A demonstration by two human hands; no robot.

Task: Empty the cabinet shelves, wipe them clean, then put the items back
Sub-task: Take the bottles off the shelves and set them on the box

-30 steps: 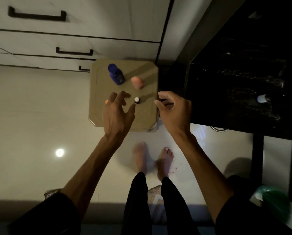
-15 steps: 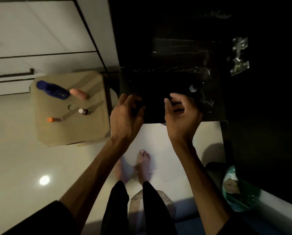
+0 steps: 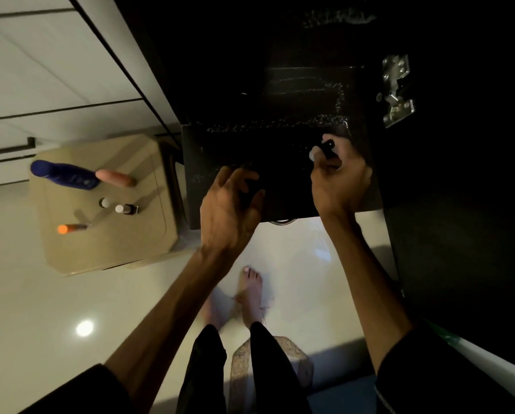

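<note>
Dark small bottle (image 3: 328, 149) gripped in right hand (image 3: 338, 177), left hand (image 3: 231, 209) open beside.

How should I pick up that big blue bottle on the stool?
The big blue plastic bottle seems to stand upright on the beige stool, close beside a pink tube. Probably best to wrap a hand round its wide middle, coming from the open side away from the pink tube, not pinching the narrower cap.
</note>
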